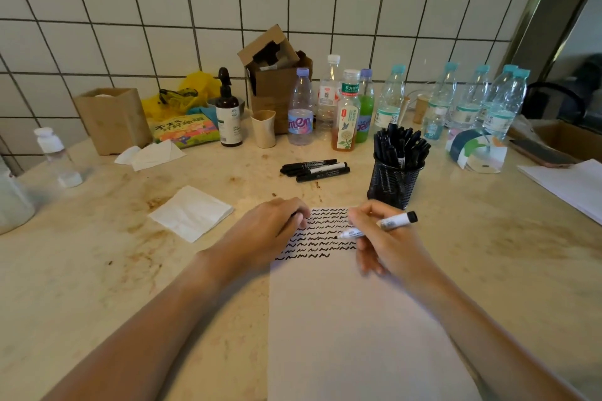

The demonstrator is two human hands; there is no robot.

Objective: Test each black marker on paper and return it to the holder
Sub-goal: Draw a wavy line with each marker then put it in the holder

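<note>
A white sheet of paper [351, 329] lies in front of me, its top covered with rows of black squiggles. My right hand [381, 244] grips a black marker [391, 223], uncapped, tip pointing left onto the squiggles. My left hand [277, 225] rests curled on the paper's top left corner, with something small and dark, probably the cap, between its fingers. A black mesh holder [394, 182] packed with several black markers stands just beyond my right hand. Three capped markers [316, 169] lie on the counter left of the holder.
A folded white napkin [192, 213] lies left of my left hand. Several plastic bottles [345, 111], a paper cup [264, 128], a pump bottle [229, 114] and cardboard boxes [114, 120] line the tiled back wall. More white paper [566, 182] and a phone [540, 153] sit at right.
</note>
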